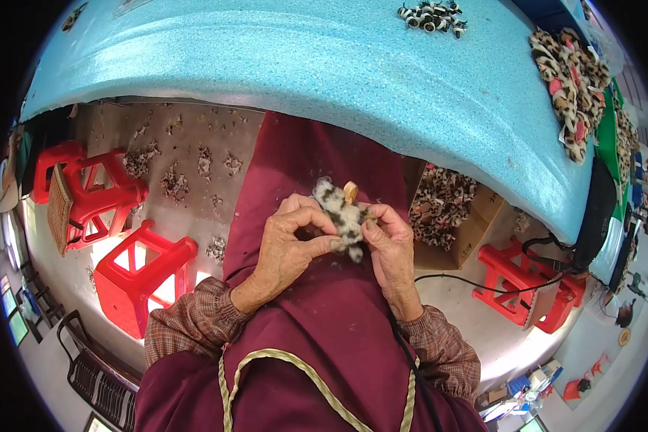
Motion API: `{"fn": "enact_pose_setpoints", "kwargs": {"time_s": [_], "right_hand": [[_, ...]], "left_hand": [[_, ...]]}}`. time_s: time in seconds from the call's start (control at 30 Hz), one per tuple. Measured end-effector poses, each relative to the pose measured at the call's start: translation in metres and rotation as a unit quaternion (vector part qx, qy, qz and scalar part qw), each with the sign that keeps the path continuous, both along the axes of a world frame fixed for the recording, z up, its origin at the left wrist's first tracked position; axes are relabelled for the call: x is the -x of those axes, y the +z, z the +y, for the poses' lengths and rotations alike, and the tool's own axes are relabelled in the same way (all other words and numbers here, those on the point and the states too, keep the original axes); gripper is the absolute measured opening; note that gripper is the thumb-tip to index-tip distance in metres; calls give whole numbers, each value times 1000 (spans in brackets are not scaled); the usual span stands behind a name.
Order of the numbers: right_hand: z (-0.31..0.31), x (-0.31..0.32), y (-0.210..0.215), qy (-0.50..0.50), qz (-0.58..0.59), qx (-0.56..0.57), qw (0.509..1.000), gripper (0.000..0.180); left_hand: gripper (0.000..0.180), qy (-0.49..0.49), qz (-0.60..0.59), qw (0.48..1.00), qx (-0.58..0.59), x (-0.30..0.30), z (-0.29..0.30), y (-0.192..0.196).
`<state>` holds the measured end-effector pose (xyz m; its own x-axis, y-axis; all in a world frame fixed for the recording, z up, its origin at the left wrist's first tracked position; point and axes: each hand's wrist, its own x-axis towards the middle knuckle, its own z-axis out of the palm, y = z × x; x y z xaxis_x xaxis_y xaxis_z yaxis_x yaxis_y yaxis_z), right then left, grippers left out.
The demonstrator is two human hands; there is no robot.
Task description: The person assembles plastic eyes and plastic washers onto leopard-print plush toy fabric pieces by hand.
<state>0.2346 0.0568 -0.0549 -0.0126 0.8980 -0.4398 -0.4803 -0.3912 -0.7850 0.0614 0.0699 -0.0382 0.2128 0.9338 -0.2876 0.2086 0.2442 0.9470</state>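
Over my lap, both hands pinch a small spotted plush piece (343, 214) with white, cream and dark fur. My left hand (288, 241) grips its left and lower edge between thumb and fingers. On the other side, my right hand (390, 248) has its thumb and fingers closed on the fur. A small shiny tan-gold piece (351, 192) sticks up at the top of the plush; what it is, I cannot make out. Beneath the hands lies a maroon apron (317, 158) with gold braided trim.
A blue-covered table (281, 57) spans the front, bearing black-and-white striped pieces (433, 17) and a pile of spotted plush pieces (570, 86). A cardboard box (475, 241) of fur pieces stands beneath. Red stools (147, 273) flank me; fur scraps (174, 181) litter the floor.
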Motion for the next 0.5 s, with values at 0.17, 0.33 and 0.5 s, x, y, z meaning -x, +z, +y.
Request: {"fn": "enact_pose_setpoints", "kwargs": {"time_s": [0.17,0.33,0.5], "right_hand": [[-1,-13,-1,-6,87,50,995,15],[-1,-12,1,1,97,69,993,14],[-1,-11,3,3,74,61,995,13]], "left_hand": [[11,104,-111,988,15,10,5,4],[14,171,-176,957,153,3,9,11],[26,-27,158,951,-265,2,8,23]]}}
